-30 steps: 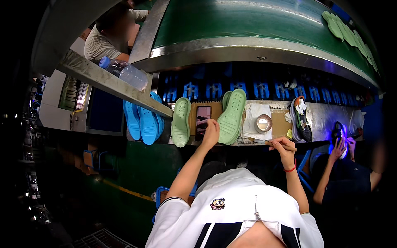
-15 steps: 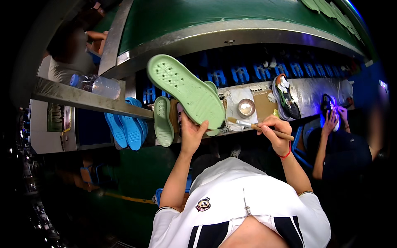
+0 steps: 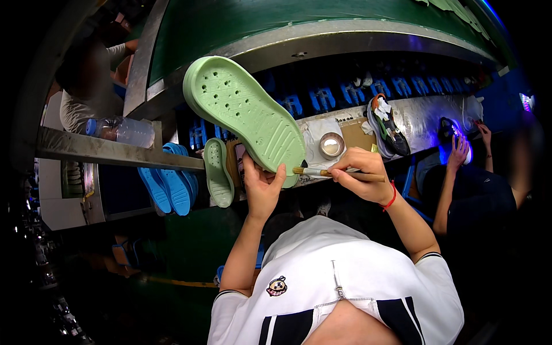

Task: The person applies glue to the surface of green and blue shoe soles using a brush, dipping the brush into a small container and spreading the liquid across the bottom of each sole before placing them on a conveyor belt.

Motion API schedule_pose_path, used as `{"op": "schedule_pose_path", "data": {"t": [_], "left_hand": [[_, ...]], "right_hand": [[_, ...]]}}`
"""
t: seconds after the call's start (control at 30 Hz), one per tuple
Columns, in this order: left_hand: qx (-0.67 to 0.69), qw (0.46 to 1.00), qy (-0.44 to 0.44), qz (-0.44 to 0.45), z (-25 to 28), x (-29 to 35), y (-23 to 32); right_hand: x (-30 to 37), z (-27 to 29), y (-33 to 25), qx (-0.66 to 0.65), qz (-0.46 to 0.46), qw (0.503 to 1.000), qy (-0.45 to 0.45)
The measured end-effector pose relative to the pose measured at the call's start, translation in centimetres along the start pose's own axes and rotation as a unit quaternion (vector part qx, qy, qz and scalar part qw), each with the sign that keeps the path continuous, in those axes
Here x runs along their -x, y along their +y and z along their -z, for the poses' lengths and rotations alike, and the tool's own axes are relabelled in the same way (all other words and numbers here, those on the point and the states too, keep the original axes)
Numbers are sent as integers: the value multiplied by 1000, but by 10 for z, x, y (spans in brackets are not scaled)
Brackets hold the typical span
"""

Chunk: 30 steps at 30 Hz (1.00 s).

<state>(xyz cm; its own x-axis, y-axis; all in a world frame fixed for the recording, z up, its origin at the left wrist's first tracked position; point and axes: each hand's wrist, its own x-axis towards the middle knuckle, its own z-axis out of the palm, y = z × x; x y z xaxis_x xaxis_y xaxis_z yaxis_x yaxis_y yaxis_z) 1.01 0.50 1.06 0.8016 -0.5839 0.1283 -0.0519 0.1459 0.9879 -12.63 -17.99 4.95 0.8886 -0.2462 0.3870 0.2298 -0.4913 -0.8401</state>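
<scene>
A light green shoe sole (image 3: pixel 244 118), dotted with small holes at its far end, is tilted up in my left hand (image 3: pixel 262 187), which grips its near end between thumb and fingers. My right hand (image 3: pixel 363 177) is closed round the wooden handle of a paintbrush (image 3: pixel 316 171). The brush's dark bristles meet the near right edge of the sole, by my left thumb. Just beyond the brush, a small round cup (image 3: pixel 331 146) of pale liquid stands on white paper (image 3: pixel 313 132). A second green sole (image 3: pixel 218 172) lies left of my left hand.
Several blue soles (image 3: pixel 172 187) lie at the left, below a metal bar (image 3: pixel 109 150) bearing a plastic bottle (image 3: pixel 123 131). A shoe (image 3: pixel 388 129) stands right of the cup. Beyond runs a green conveyor (image 3: pixel 276 23). At right, a co-worker's hands (image 3: pixel 460 150) hold another shoe.
My right hand has brought the brush left, from beside the cup to the sole's edge. The held sole has shifted left and turned its inner face more toward me.
</scene>
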Motion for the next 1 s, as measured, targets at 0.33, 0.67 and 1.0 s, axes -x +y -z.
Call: {"op": "schedule_pose_path", "data": {"t": [0.33, 0.67, 1.0], "left_hand": [[1, 1000, -20, 3, -3, -3, 3], [-6, 1000, -27, 4, -9, -5, 9], [-7, 999, -44, 10, -9, -5, 7]], "right_hand": [[-4, 20, 6, 12, 21, 999, -47], [-2, 21, 4, 3, 8, 1000, -19], [-4, 31, 2, 64, 53, 994, -76]]}}
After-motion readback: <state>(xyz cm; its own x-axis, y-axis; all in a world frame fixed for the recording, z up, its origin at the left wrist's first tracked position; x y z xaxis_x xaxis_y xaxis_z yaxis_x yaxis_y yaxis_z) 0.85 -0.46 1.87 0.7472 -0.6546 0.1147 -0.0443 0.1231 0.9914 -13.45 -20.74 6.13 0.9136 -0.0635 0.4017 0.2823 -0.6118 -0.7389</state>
